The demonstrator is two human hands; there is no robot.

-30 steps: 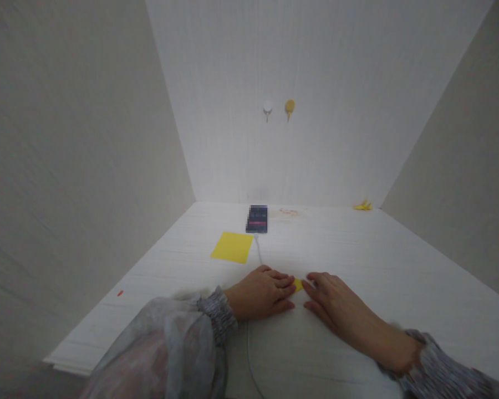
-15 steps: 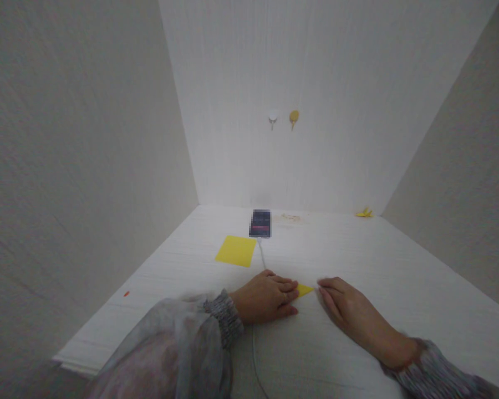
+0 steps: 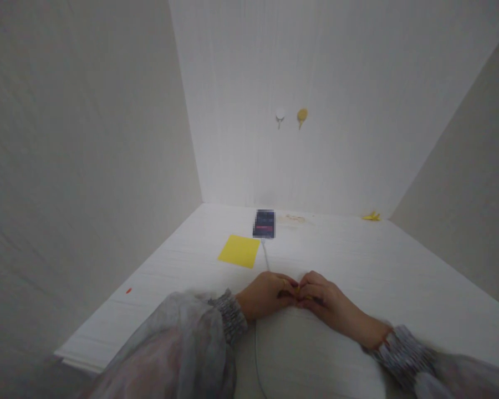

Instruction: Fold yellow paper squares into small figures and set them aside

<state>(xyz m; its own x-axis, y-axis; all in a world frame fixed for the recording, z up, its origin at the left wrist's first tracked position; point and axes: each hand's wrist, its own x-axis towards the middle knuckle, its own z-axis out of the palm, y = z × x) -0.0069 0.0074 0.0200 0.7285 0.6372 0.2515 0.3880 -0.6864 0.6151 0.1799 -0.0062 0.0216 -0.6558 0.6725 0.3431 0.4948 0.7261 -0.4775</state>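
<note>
My left hand [image 3: 271,295] and my right hand [image 3: 325,299] meet over the white table, fingertips together. Between them they pinch a small folded piece of yellow paper [image 3: 298,290], of which only slivers show; its shape is mostly hidden by my fingers. A flat square sheet of yellow paper [image 3: 239,251] lies beyond my left hand, apart from it. The white cable [image 3: 256,349] runs under my left wrist.
A dark phone [image 3: 265,224], blurred out, lies near the back wall, joined to the cable. In the back right corner sits a folded yellow paper figure [image 3: 371,216]. Two hooks, one white [image 3: 280,115] and one yellow [image 3: 301,116], are on the wall. A small orange scrap [image 3: 128,290] lies at left.
My right hand has moved left to meet my left hand. My left fingers, flat on the folded yellow paper before, now pinch it. The view has shifted slightly.
</note>
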